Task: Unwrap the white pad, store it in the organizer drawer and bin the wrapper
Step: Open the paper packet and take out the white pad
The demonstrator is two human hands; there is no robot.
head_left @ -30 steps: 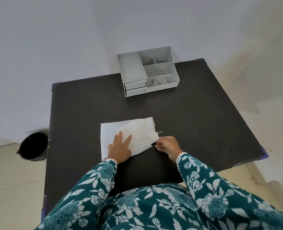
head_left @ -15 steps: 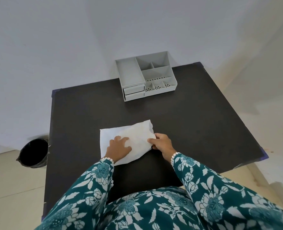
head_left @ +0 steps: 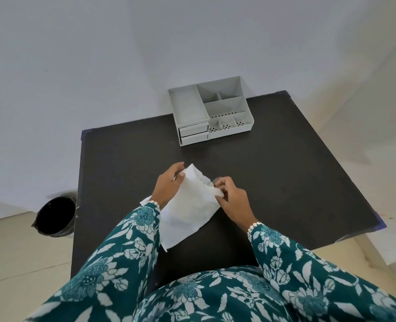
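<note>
Grey organizer (head_left: pixel 212 112) standing at far edge of dark table (head_left: pixel 285 182), both drawers (head_left: pixel 194 133) closed; path from hands to it unobstructed. Black-lined bin (head_left: pixel 54 217) sitting on floor, left of table. Left hand (head_left: pixel 169 184) pinching top edge of white wrapped pad (head_left: pixel 190 205), right hand (head_left: pixel 234 201) pinching crumpled right corner, raising it above table. Left forearm covering pad's left edge; pad and wrapper indistinguishable.

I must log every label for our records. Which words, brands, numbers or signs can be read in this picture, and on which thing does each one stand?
None can be read.
White wrapper, held by both hands: no print visible.
Grey organizer: plain, only small holes.
Black bin: no label visible.
Black table: no markings.
</note>
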